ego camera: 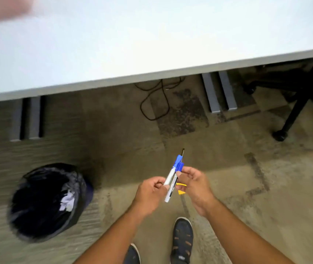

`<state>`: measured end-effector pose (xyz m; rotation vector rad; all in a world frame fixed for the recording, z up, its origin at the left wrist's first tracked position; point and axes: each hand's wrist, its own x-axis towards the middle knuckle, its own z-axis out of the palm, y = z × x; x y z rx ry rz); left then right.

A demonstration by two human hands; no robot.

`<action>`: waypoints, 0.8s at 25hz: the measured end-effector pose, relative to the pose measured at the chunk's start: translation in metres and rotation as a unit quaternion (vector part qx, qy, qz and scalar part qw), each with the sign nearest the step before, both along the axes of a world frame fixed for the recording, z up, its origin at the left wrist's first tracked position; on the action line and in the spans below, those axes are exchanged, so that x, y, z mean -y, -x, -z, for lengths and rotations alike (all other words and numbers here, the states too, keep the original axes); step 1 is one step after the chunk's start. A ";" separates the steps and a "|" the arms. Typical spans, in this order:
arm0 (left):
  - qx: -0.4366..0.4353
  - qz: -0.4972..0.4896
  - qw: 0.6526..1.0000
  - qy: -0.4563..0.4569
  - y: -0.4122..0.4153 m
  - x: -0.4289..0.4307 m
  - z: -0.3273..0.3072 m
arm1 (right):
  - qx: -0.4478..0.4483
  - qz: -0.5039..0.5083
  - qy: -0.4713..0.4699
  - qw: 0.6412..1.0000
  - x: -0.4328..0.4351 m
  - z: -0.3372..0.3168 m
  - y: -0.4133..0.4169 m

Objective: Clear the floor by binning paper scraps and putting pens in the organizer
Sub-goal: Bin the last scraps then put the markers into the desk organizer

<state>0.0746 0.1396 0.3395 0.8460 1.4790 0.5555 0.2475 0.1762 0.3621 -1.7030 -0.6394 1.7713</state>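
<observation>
A bundle of pens [172, 176], white markers with blue caps plus a thin dark pen, is held upright-tilted between both hands above the carpet. My left hand [150, 193] pinches the white barrels low down. My right hand [193, 184] grips the bundle near the blue caps, with something yellow [181, 188] showing behind its fingers. The round bin [27, 216] with a black liner stands on the floor to the left, with white paper scraps [68, 201] inside. No organizer is in view.
A white desk [151, 44] fills the top, with grey legs [219, 91] and a black cable [155, 100] underneath. A black office chair base [293, 111] stands at the right. My shoes [182, 241] are at the bottom. A blurred shape [3, 6] sits top left.
</observation>
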 end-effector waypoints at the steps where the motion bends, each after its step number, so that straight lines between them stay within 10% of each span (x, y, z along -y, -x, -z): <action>1: 0.005 -0.009 1.000 -0.001 0.006 -0.002 -0.029 | -0.019 -0.001 -0.004 1.000 -0.007 -0.026 0.005; 8: 0.076 -0.135 0.988 0.006 0.035 -0.005 -0.209 | -0.044 -0.066 -0.067 0.995 -0.045 -0.197 0.044; 20: 0.045 -0.201 0.979 -0.002 0.151 -0.018 -0.342 | 0.055 -0.228 -0.138 0.962 -0.082 -0.337 0.183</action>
